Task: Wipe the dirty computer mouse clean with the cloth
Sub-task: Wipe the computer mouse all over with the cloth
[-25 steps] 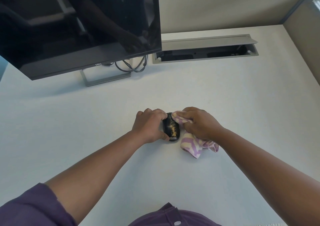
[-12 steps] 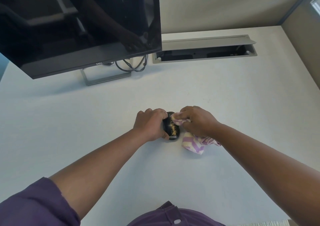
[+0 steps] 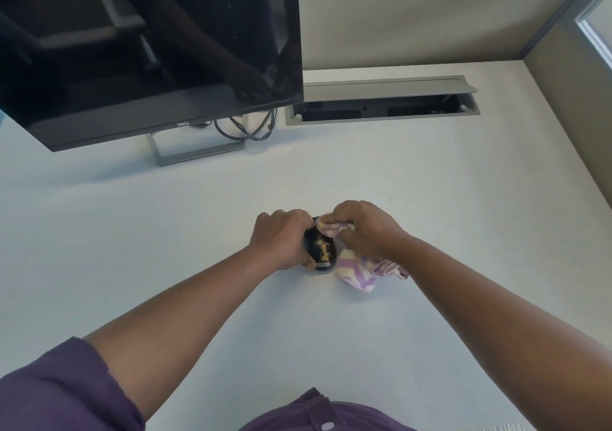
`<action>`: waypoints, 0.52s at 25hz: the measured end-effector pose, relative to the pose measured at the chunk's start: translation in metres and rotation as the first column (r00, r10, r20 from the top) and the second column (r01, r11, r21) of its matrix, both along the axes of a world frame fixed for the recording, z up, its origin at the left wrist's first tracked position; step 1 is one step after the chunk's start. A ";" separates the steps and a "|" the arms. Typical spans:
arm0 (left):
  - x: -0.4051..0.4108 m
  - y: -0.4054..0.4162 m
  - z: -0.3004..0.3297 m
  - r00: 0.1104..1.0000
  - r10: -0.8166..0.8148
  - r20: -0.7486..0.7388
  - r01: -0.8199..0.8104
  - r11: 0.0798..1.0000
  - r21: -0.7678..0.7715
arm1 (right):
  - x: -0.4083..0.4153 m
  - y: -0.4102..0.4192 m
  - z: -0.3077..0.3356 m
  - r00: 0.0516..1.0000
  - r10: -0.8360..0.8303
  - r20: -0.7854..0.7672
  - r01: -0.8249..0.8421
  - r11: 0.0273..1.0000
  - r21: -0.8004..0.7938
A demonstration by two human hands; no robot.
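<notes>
Overall, the work surface is a white desk [image 3: 430, 199], matte and uncluttered across its near and right-hand areas. A black computer mouse [image 3: 320, 248] sits on it near the centre, its top spotted with yellowish-brown grime along the middle. The left hand [image 3: 281, 238] grips the mouse from its left side, fingers curled closed around the body and thumb against the near edge. The right hand [image 3: 364, 228] is bunched tight around a purple-and-cream patterned cloth [image 3: 357, 271], pressing a fold of it against the far right end of the mouse; the rest of the cloth trails on the desk just beside the mouse, under the wrist. Both forearms are bare; a purple sleeve [image 3: 59, 394] shows at the lower left.

At the far left, a dark monitor [image 3: 149, 43] is switched off, its screen reflecting the arms; it stands on a grey open-frame stand [image 3: 195, 152]. Black cables [image 3: 245, 129] loop on the desk behind the stand. To the right of these, a grey cable tray [image 3: 384, 103] is recessed into the desk along its rear edge, its lid raised and the interior dark. A beige partition wall [image 3: 414, 17] closes the rear, meeting a second panel at the right corner behind a grey vertical post [image 3: 556, 10]. A window edge [image 3: 596, 33] is partly visible at the upper right.
</notes>
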State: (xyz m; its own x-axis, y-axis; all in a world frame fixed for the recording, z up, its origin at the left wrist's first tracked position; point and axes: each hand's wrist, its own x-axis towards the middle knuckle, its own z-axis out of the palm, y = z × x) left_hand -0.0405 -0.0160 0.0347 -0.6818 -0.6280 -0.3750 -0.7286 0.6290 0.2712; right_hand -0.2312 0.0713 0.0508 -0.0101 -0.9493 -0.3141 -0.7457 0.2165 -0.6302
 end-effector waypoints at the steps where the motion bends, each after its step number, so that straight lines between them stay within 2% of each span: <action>1: 0.000 0.000 0.001 1.000 -0.001 -0.004 0.001 1.000 0.001 | 0.004 -0.002 -0.001 1.000 0.005 0.006 -0.005 1.000 0.000; 13: -0.004 0.002 0.008 0.999 0.024 0.030 -0.024 1.000 -0.004 | 0.005 0.006 -0.010 0.998 0.067 0.017 -0.068 0.996 0.061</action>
